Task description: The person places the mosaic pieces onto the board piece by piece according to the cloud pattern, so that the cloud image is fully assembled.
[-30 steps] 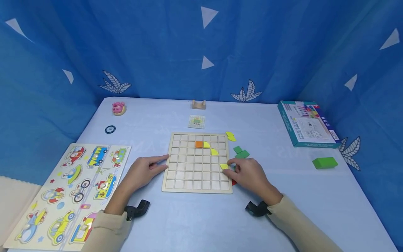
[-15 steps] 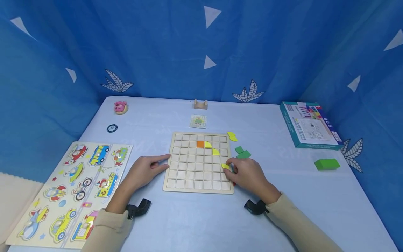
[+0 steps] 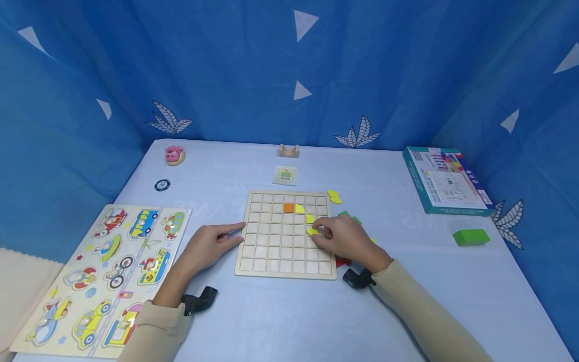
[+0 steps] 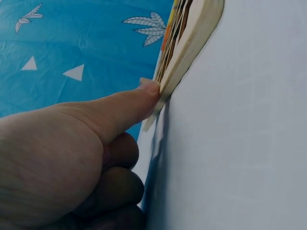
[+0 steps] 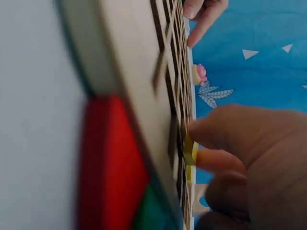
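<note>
Within the right grip (image 3: 346, 237), a yellow piece (image 5: 190, 151)

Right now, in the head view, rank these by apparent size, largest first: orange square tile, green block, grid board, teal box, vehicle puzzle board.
1. Vehicle puzzle board
2. Grid board
3. Teal box
4. Green block
5. Orange square tile

Long sleeves in plain beige cloth dress both arms of a person with bare hands. The left sleeve (image 3: 156, 336) creases into folds at its cuff (image 3: 165, 315), while the right sleeve (image 3: 427, 311) runs smoother along the forearm. Both stop short of the wrist. A compact black left unit (image 3: 202, 300), bent like an elbow pipe, sits at one wrist; a similar dark right unit (image 3: 359, 278) juts from the other.
</note>
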Tool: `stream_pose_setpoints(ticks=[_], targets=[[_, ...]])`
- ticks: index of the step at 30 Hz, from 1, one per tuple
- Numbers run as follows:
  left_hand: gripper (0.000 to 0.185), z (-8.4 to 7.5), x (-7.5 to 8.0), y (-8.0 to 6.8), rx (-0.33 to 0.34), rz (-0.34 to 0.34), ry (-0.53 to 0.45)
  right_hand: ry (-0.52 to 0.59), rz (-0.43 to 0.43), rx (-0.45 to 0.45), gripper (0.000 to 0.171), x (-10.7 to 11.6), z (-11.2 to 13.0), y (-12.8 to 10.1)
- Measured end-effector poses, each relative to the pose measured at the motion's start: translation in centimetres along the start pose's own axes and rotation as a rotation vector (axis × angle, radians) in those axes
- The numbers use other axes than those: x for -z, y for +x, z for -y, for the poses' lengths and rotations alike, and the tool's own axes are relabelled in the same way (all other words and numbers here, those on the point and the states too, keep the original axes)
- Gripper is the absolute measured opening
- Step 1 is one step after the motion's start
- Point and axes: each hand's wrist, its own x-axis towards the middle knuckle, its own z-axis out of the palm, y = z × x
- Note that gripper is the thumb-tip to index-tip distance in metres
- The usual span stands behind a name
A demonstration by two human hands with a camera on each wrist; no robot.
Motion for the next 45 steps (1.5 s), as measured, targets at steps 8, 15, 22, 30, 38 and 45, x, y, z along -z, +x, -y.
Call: stream_pose_setpoints(ticks=[8,15,22,30,38,45], targets=[[0.041,-0.1,-0.1,0.2,-0.001,0.007,-0.003,0.056,0.114,0.041,0.023,0.5,-0.6,0.8],[0.041,-0.1,0.0,0.2,-0.001,0.000,0.004,0.102,0.156,0.018,0.024,0.7,-1.0,1.0],[0.041,0.1,-0.1,0.0,0.002,-0.003,0.003,0.161,0.189,0.016,0.025,0.6,-1.3,1.0],[0.041,-0.1,-0.1,0.1,0.004,0.005,-0.001,0.147,0.157,-0.026,0.024,0.8,-1.2,0.8],[0.041,-0.2,0.0,0.1,0.008,0.006,0.006,0.102,0.065,-0.090,0.018,1.1,-1.6,0.6],[0.041,-0.2,0.0,-0.1,0.011,0.000,-0.003,0.102,0.092,-0.064,0.020,0.8,-1.6,0.7]])
